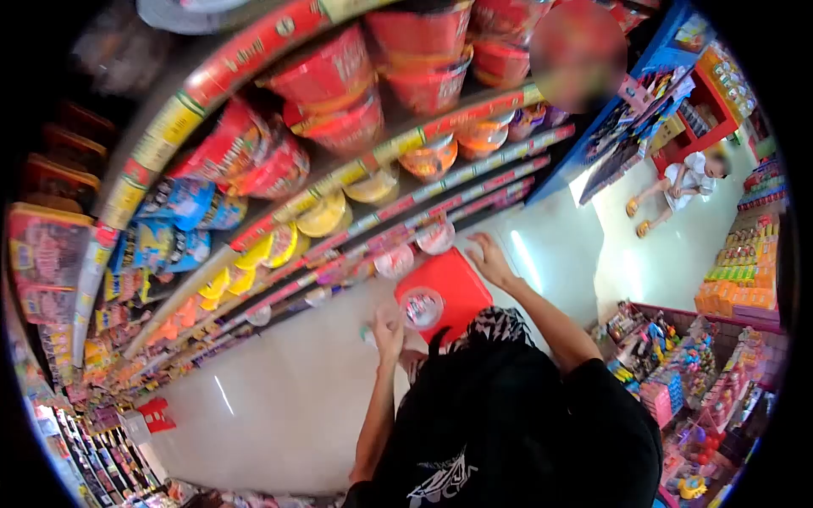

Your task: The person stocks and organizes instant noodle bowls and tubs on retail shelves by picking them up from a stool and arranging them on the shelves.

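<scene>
My left hand (389, 332) is beside the left edge of a red, flat-topped stool or box (461, 286). Its fingers are closed, with a small pale, greenish thing (368, 334) at them that is too blurred to name. On the red top sits a round tub (422, 308) with a shiny, clear-looking top, just right of my left hand. Past the far right corner of the red top, my right hand (491, 259) is raised with its fingers apart and nothing in them. Lidded cups (436, 238) stand on the lowest shelf close by.
Shelves with price strips (406, 140) run along the left, holding red noodle bowls (330, 72), yellow cups (322, 216) and blue packets (186, 203). A person (690, 178) sits at the right. Packed displays (677, 356) line the lower right. Pale tiled floor (288, 372) lies between.
</scene>
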